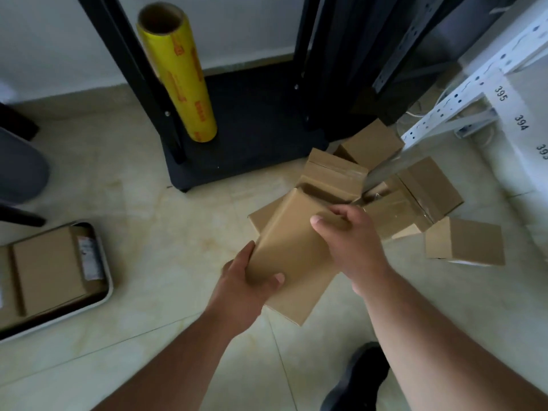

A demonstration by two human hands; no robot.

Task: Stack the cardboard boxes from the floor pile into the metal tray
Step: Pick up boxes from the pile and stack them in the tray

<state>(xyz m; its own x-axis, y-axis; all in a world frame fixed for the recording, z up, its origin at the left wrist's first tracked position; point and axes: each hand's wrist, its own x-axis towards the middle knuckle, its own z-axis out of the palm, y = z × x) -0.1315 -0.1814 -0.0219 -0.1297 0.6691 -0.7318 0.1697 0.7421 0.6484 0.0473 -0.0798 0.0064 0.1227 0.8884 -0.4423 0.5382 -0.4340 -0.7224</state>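
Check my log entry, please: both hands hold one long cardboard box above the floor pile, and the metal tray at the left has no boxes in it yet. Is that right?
Not quite. The head view shows the metal tray already has cardboard boxes in it. The rest stands: the left hand and right hand both grip one long cardboard box above the floor pile.

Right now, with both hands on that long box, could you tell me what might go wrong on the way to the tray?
1. The left hand and right hand grip the long box only at its ends, so it might twist or slip.
2. The metal tray already holds boxes; a careless placement could land crooked.
3. The floor pile lies loose beside the white shelf post; reaching back could topple boxes.
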